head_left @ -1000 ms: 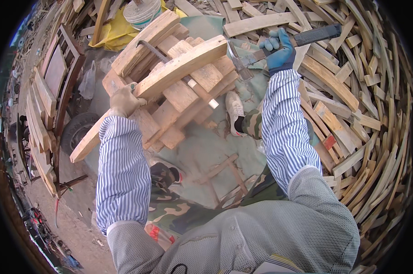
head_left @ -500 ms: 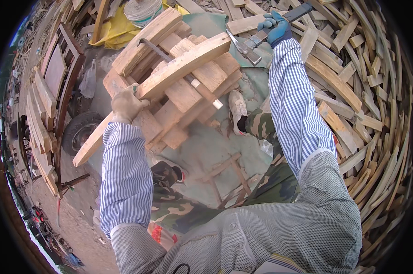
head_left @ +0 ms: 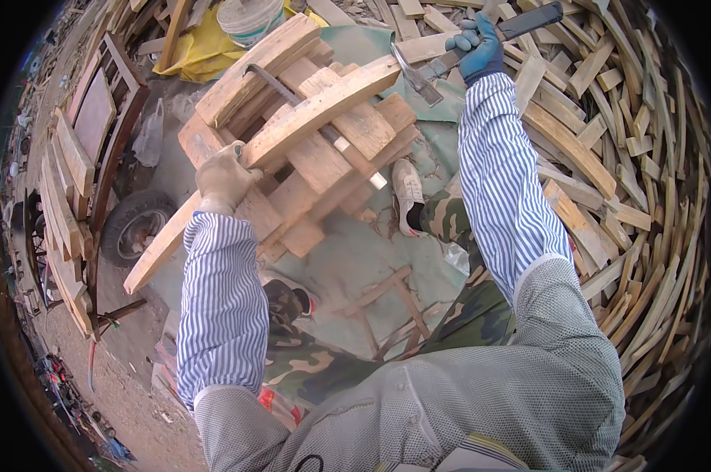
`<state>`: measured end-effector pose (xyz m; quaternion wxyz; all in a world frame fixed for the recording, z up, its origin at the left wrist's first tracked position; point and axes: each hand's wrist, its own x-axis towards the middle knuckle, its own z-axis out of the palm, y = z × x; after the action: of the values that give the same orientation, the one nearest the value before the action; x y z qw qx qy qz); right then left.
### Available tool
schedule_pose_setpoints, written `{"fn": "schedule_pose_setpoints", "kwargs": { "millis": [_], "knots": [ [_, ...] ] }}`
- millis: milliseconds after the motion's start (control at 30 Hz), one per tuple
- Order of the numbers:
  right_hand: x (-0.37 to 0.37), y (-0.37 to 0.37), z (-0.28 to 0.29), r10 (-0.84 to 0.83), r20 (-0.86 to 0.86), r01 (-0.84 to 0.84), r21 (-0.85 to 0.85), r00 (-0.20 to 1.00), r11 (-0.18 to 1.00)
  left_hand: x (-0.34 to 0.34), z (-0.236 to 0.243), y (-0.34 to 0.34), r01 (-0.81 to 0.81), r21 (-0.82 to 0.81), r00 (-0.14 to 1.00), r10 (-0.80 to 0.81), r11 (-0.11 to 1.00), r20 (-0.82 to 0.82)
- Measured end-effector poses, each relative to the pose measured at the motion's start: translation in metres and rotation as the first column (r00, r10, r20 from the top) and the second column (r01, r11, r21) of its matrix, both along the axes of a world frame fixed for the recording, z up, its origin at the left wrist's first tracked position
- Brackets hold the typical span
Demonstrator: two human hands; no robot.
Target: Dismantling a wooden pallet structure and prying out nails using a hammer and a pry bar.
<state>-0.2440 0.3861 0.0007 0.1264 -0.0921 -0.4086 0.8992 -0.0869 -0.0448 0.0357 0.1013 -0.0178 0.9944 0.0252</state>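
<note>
No words, numbers or signs can be read. The white bucket (head_left: 249, 22) carries greenish marks on its side, too small to make out as lettering; the red-and-white thing (head_left: 270, 400) beside the left sleeve (head_left: 223, 315) is partly hidden, any print on it unreadable.

Blue glove (head_left: 483, 53), tan board (head_left: 317, 114), blue-and-white striped sleeves (head_left: 506, 161), camouflage trousers (head_left: 324, 355)

Single head-worn fisheye view, steeply downward, fairly near the board (head_left: 324, 114), far edges perhaps unclear.
</note>
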Motion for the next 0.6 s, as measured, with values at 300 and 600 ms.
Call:
{"fn": "schedule_pose_setpoints", "kwargs": {
  "millis": [300, 600],
  "knots": [
    [0.026, -0.060, 0.044, -0.017, -0.072, 0.043, 0.373, 0.997, 0.927, 0.005, -0.008, 0.003, 0.007, 0.015, 0.998, -0.007, 1.000, -0.056],
    [0.096, -0.141, 0.048, 0.336, -0.385, 0.340, 0.922, 0.860, 0.187, 0.006, -0.006, -0.005, -0.037, -0.039, 0.998, 0.035, 0.999, -0.059]
  ]
}}
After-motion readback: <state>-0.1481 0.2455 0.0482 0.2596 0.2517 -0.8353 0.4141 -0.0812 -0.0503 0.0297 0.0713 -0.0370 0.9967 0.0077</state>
